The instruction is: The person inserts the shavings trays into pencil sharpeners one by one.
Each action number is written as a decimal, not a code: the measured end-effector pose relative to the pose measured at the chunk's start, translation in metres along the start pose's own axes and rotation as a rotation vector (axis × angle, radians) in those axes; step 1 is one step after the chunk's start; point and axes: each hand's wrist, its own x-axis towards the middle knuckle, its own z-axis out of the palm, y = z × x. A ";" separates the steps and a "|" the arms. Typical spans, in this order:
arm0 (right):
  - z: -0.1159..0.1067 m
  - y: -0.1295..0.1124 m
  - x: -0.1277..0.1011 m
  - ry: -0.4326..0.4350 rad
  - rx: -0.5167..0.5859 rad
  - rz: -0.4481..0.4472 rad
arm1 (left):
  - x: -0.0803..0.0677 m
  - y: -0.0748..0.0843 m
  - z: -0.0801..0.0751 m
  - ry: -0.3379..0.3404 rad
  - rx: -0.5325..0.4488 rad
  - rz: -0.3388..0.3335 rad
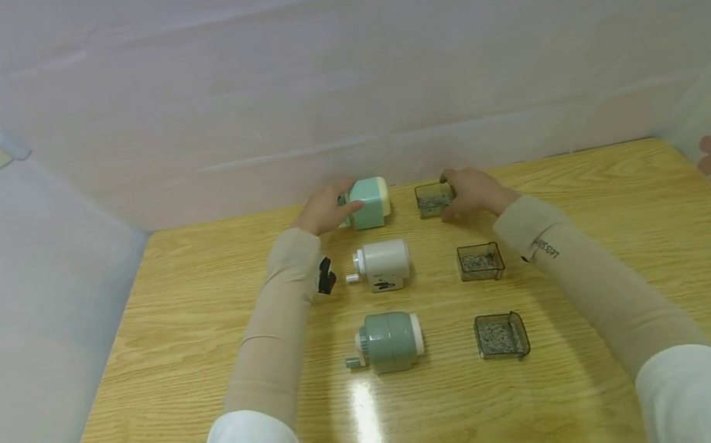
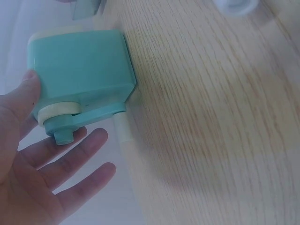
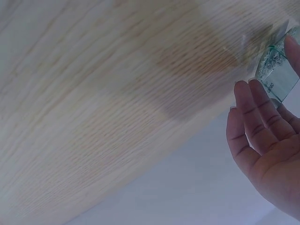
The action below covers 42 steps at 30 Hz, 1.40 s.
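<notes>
The left hand point(image 1: 327, 209) pinches the teal sharpener point(image 1: 368, 204), other fingers apart. The right hand point(image 1: 473, 191) pinches the farthest tray point(image 1: 431, 212).

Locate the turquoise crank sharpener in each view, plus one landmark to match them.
Head: turquoise crank sharpener near picture centre, by the tabletop's far edge, with the left hand on its crank end.
Left wrist: turquoise crank sharpener large at upper left, crank on its lower side.
Right wrist: not in it.
Shared landmark: the wood-grain tabletop, in all three.
</notes>
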 end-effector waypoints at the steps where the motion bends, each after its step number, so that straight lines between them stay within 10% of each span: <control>1: 0.000 0.000 0.000 0.000 0.003 -0.002 | -0.001 0.001 0.000 0.001 0.000 -0.003; 42: 0.003 -0.024 0.008 -0.027 0.019 0.014 | -0.001 0.007 0.001 -0.009 -0.059 -0.024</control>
